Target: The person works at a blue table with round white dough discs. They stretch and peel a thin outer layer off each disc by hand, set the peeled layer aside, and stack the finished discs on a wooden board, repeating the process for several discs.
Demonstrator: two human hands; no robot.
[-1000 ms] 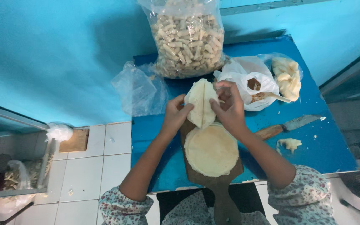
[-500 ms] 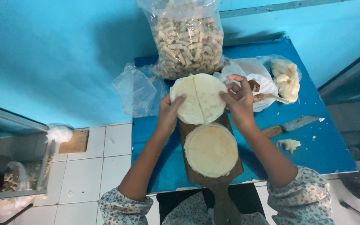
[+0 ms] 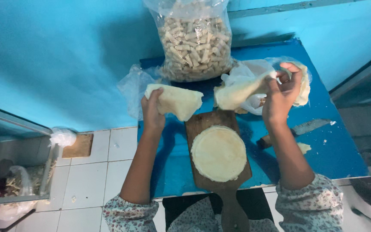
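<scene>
Gripping one torn half of a thin pale wrapper sheet each, held well apart above the far end of the wooden board (image 3: 211,129): left hand (image 3: 152,112) closed on a folded piece (image 3: 176,101) pointing right, right hand (image 3: 281,96) pinching a drooping piece (image 3: 237,91) trailing left. Lay nearer than both hands, between them, roughly equally close: the round wrapper stack (image 3: 218,153) on the board.

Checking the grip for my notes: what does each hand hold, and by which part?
The left hand grips one pale dough sheet by its left edge; the right hand pinches another sheet at its right end.
</scene>
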